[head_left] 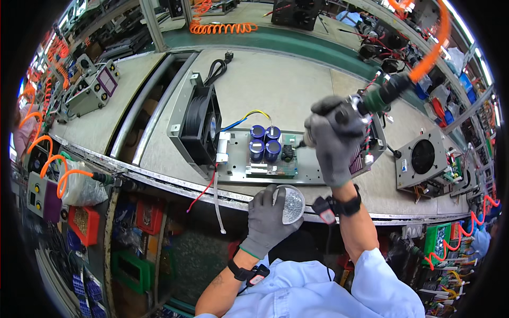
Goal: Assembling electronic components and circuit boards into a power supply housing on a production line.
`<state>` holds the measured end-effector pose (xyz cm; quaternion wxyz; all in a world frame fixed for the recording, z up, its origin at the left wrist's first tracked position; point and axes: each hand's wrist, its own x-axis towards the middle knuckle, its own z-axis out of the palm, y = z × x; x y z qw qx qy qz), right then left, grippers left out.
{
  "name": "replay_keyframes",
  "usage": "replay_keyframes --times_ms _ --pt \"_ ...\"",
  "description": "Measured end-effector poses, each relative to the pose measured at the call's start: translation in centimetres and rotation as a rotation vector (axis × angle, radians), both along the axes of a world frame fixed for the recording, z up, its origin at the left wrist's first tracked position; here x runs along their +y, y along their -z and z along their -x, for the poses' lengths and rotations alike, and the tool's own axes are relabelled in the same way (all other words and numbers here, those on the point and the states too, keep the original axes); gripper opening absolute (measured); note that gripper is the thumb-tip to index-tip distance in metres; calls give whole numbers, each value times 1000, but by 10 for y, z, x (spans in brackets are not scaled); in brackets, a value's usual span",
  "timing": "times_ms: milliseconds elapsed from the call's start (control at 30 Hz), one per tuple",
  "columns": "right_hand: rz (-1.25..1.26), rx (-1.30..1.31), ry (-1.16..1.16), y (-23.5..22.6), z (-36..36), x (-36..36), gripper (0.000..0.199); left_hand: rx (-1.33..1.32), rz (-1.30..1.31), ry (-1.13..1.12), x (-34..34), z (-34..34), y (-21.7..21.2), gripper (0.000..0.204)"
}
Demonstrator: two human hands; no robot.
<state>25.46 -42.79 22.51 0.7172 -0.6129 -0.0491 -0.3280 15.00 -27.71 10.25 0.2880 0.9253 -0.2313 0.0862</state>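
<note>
My left hand [263,225], in a grey glove, is closed around a small white cup [293,205] of small metal pieces that look like screws, at the bench's front edge. My gloved right hand [333,151] grips an air screwdriver [347,115] above the right part of an open metal chassis [313,174]. Its tip points left, close to a black component [288,152] on the green circuit board [290,168]; whether it touches cannot be made out. Several blue capacitors [272,151] stand on that board. A black fan [203,127] is mounted at the chassis's left end.
An orange coiled hose [430,55] runs up from the screwdriver. Behind the fan lies a black power cord [216,70]. A metal unit with a round fan [422,156] stands at right. Metal rollers [164,108] cross the bench at left. Red bins [84,225] hang below.
</note>
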Motion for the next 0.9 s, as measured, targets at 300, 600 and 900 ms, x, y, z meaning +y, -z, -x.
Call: replay_keyframes --times_ms 300,600,900 --pt "91 -24 121 22 -68 -8 18 17 -34 12 1 -2 -3 82" --pt "171 -33 119 29 -82 -11 13 -5 -24 -7 -1 0 -1 82" --pt "21 108 -117 0 33 11 14 -13 -1 12 3 2 1 70"
